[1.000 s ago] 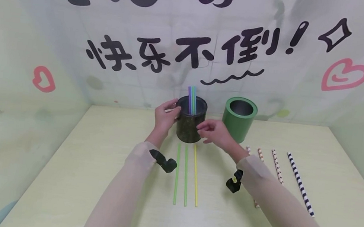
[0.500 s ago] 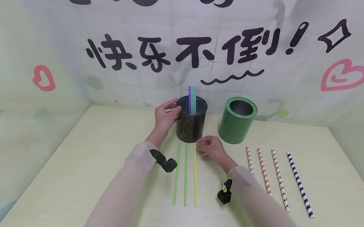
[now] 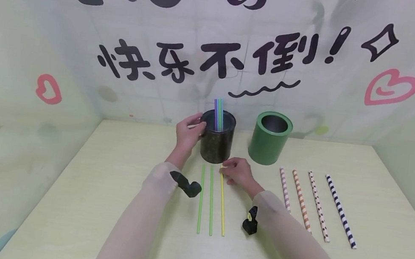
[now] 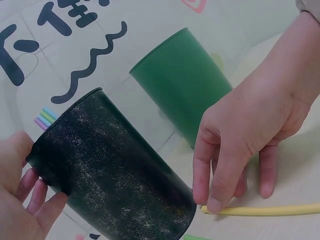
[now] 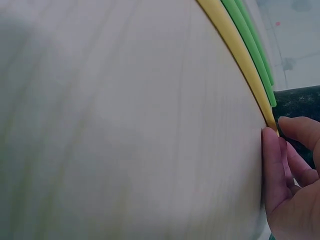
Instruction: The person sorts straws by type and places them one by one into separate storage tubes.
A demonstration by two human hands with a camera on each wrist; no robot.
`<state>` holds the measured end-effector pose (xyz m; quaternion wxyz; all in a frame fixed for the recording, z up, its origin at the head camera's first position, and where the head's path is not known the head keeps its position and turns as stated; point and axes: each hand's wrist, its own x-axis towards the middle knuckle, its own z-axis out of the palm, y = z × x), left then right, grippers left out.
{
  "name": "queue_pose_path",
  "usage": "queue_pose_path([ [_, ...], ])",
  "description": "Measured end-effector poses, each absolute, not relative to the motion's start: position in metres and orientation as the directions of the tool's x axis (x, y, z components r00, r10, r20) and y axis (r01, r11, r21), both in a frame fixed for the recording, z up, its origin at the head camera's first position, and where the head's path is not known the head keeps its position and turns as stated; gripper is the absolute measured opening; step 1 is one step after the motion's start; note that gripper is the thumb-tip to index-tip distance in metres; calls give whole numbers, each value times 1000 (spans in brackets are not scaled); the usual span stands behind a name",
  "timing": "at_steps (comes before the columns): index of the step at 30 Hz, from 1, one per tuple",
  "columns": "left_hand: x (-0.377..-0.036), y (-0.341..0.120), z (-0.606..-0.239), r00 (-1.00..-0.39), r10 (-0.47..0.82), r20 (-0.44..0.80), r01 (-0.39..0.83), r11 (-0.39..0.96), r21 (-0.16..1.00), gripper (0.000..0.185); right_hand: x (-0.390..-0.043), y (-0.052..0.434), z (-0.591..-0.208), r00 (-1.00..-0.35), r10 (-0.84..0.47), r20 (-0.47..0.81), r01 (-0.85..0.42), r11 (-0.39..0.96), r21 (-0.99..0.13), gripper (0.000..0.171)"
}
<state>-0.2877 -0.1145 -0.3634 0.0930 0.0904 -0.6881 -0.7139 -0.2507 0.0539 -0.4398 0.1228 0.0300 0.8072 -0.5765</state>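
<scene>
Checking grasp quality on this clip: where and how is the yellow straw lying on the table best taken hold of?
Probably at its far end, by the dark cup. The yellow straw is thin and lies flat, with a green straw close on its left, so a fingertip pinch from above and the right suits it. The right hand already has its fingertips at that end.

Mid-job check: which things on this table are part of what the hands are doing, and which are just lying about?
In use:
- left hand holding the dark cup
- right hand pinching the yellow straw at its far end
- two green straws alongside
- straws standing in the cup

Lying about:
- green cup
- four patterned straws
</scene>
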Motion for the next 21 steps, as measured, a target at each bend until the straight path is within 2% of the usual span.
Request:
queue_pose_path([
  [21,-283,-114,-361,-967,-254,21,36,-54,998,35,-248,40,-437,-979,2,-203,186,403,-896,20],
])
